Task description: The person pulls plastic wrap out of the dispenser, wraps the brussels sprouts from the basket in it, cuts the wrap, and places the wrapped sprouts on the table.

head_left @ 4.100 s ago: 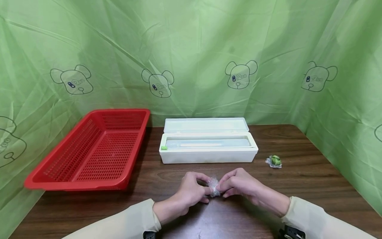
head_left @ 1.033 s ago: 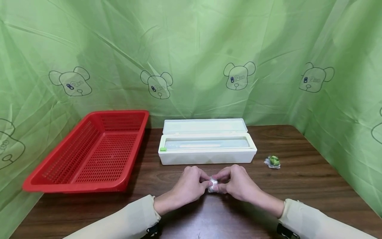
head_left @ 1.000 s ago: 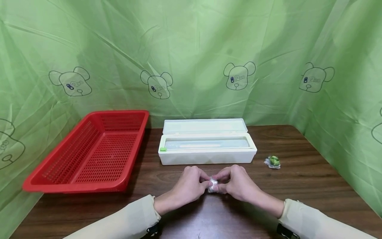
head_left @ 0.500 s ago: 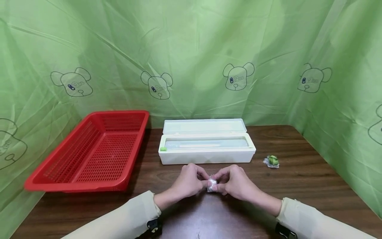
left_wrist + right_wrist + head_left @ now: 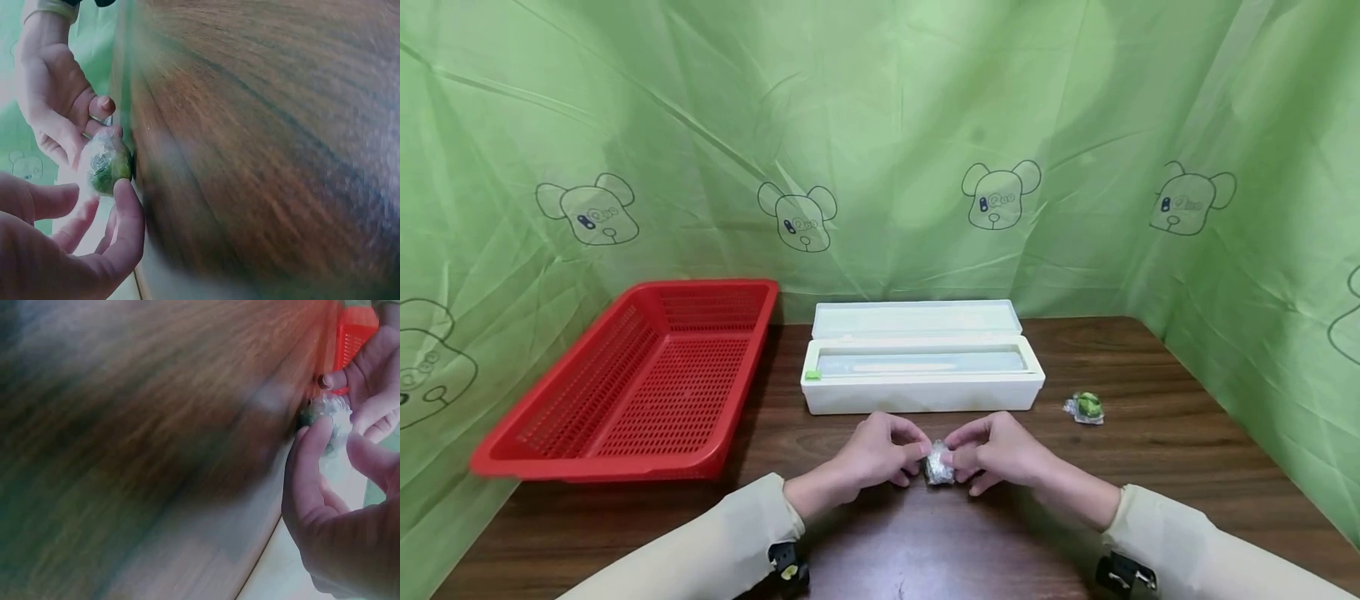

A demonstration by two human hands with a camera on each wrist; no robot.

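Note:
A small round green item (image 5: 109, 169) wrapped in crinkled clear film lies between both hands, low over the wooden table. In the head view mostly its shiny film (image 5: 939, 467) shows. My left hand (image 5: 880, 452) holds it from the left; the left wrist view has a fingertip against its green side and the thumb a little apart. From the right, my right hand (image 5: 1003, 454) holds the film with thumb and index finger, its other fingers bent below. The right wrist view shows the bundled film (image 5: 334, 415) between the two hands. What kind of green item it is cannot be told.
Behind the hands stands a long white box (image 5: 922, 397), lid raised, with a film roll inside and a green slider at its left. A red perforated basket (image 5: 602, 467) is at left. A second film-wrapped green item (image 5: 1088, 406) lies at right. Green cloth (image 5: 880, 108) surrounds the table.
The film looked loose and spread 4.1 s ago; now it is a compact bundle. Since half a second ago the hands have eased slightly apart, and the right hand's lower fingers have spread.

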